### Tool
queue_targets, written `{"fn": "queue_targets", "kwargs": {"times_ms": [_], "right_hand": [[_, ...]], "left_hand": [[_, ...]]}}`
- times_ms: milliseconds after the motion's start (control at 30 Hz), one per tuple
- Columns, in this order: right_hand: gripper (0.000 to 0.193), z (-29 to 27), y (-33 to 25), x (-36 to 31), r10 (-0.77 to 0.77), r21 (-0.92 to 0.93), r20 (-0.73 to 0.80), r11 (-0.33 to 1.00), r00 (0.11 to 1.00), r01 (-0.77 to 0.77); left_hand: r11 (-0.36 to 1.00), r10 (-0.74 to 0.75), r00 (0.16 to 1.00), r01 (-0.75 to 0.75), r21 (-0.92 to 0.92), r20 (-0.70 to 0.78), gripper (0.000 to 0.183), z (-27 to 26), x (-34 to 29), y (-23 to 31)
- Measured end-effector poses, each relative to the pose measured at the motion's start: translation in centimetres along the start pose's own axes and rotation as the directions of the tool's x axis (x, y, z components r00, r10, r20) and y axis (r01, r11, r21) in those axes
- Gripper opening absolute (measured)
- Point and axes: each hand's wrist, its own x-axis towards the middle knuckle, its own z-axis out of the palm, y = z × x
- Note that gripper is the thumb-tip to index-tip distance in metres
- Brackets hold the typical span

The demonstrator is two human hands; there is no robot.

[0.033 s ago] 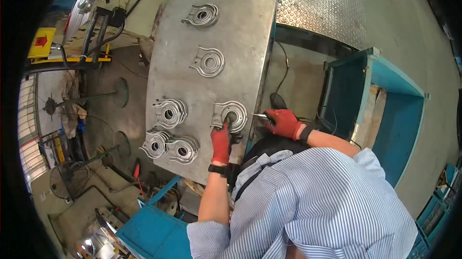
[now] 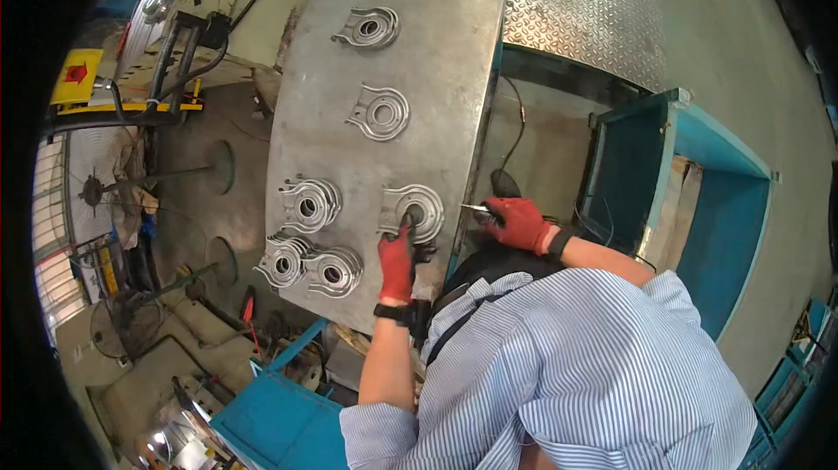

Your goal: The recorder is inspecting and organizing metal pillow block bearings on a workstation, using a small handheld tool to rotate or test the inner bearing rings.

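Because the left hand [image 2: 397, 265] reaches onto its near side, the ring-shaped metal bracket [image 2: 431, 205] seems steadied, lying flat near the worktop [image 2: 445, 112]'s right edge. Left fingers appear to touch the ring; whether they pinch it, cannot tell. Right hand [image 2: 519, 224], just outside the worktop's right edge: fingers clenched around a slim metal hand tool [image 2: 477, 209], tip leftward, apart from the bracket, presumably leaving the ring clear. Bracket's tab points toward the worktop's left edge; long axis crosses the worktop's width.

Red arrow [image 2: 77, 74] on yellow panel [image 2: 72, 93]
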Motion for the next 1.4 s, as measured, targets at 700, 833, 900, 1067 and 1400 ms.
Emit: {"fn": "queue_targets", "kwargs": {"times_ms": [700, 833, 900, 1067, 1400], "right_hand": [[0.041, -4.2, 4.7, -1.1, 0.151, 0.016, -0.104, 0.989, 0.983, -0.150], [0.040, -5.3, 4.8, -1.5, 0.193, -0.012, -0.123, 0.981, 0.974, -0.196], [0.040, -5.5, 5.1, -1.8, 0.181, -0.009, -0.147, 0.983, 0.972, -0.184], [0.038, -6.5, 5.0, -2.5, 0.237, 0.001, -0.136, 0.971, 0.962, -0.239], [0.043, -5.7, 4.0, -1.4, 0.176, -0.047, 0.082, 0.984, 0.981, -0.173]], "left_hand": [[0.856, 0.383, 0.894, -0.250, 0.453, -0.230, 0.051, -4.7, 6.0, 11.6], [0.699, 0.299, 0.954, -0.193, 0.689, -0.036, 0.042, 3.2, 10.2, 13.9], [0.543, 0.394, 0.918, -0.186, 0.819, -0.053, 0.037, 3.2, 13.5, 12.6], [0.573, 0.565, 0.824, -0.349, 0.742, -0.048, 0.030, 1.8, 18.1, 9.3], [0.676, 0.442, 0.897, -0.324, 0.662, -0.013, 0.024, 3.7, 6.5, 2.9]]}}
